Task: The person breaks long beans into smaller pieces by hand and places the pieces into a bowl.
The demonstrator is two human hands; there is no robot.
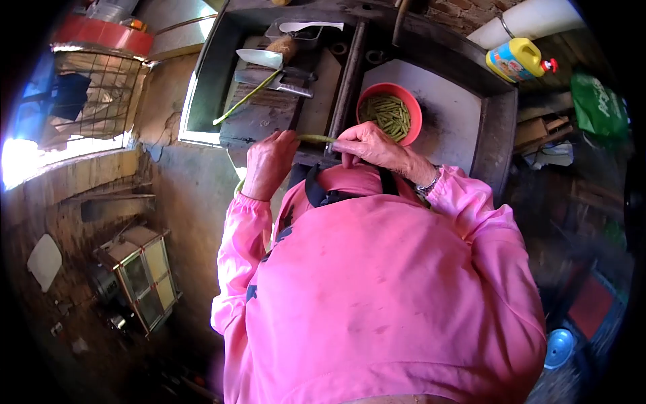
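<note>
My left hand (271, 160) is closed on one end of a long green bean (314, 138). My right hand (373, 145) pinches the same bean a short way along, so it stretches between the two hands above the counter's front edge. Just behind my right hand stands a red bowl (415, 116) holding many short pieces of bean (386, 114). A second long bean (247, 98) lies slantwise across a dark wooden board (261, 116), beyond my left hand. Two knives rest on that side: a broad white blade (259, 58) and a knife with a dark handle (296, 89).
A brown scrubbing brush (283, 47) and a clear plastic tray (311, 35) with a white utensil (311, 27) are at the back. A dark divider (348, 81) separates the two basin halves. A yellow bottle (515, 59) stands at the right rear corner.
</note>
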